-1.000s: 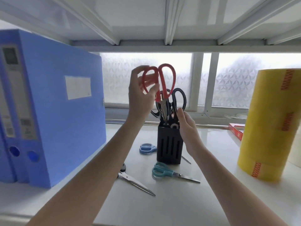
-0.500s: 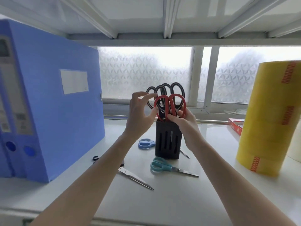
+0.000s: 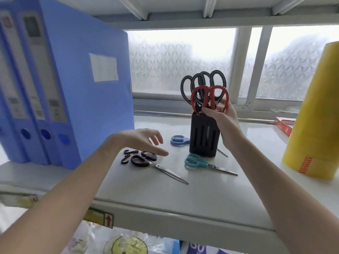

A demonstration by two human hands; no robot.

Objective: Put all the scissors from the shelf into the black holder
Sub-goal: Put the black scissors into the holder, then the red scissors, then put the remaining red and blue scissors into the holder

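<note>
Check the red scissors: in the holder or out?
In. The red scissors stand upright in the black holder, handles above its rim, with the right hand on them.

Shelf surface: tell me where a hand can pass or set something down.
Bare: the shelf's front strip, and between the black holder and yellow tape stack. Crowded: around the holder's base, with black-handled scissors, teal scissors and blue scissors.

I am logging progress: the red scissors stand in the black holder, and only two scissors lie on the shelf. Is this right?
Not quite. The red scissors do stand in the black holder, but the head view shows three lying on the shelf: black-handled scissors, teal scissors and blue scissors.
</note>
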